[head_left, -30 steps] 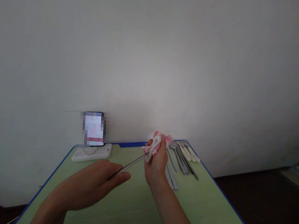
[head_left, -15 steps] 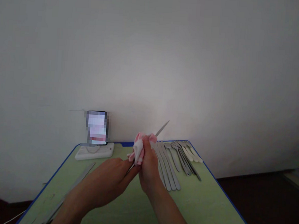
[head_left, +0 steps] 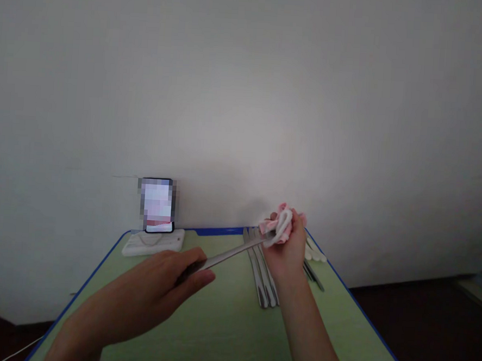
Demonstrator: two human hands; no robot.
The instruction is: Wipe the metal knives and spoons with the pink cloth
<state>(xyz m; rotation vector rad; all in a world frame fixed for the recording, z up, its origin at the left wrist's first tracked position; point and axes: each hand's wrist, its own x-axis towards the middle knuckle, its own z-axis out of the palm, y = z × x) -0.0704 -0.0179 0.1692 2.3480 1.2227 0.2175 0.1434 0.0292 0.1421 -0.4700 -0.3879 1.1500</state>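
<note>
My left hand (head_left: 158, 290) is closed around one end of a metal table knife (head_left: 232, 252), which slants up to the right over the table. At the knife's other end, my right hand (head_left: 289, 254) is wrapped around a crumpled pink and white cloth (head_left: 281, 229). The cloth hides that end of the knife. Below and behind it, table knives (head_left: 259, 279) lie side by side on the green table (head_left: 199, 330). My right hand and forearm partly cover the cutlery beyond.
A phone (head_left: 158, 205) stands lit against the wall, with a white power strip-like block (head_left: 153, 243) in front. Cream-coloured cutlery handles (head_left: 314, 251) and dark metal handles (head_left: 313, 276) lie at the right. The table has a blue edge (head_left: 221, 232).
My right hand with the cloth has moved right, away from my left hand, exposing a long stretch of the knife. My left hand has shifted left. The strip of metal at the table's left is now hidden.
</note>
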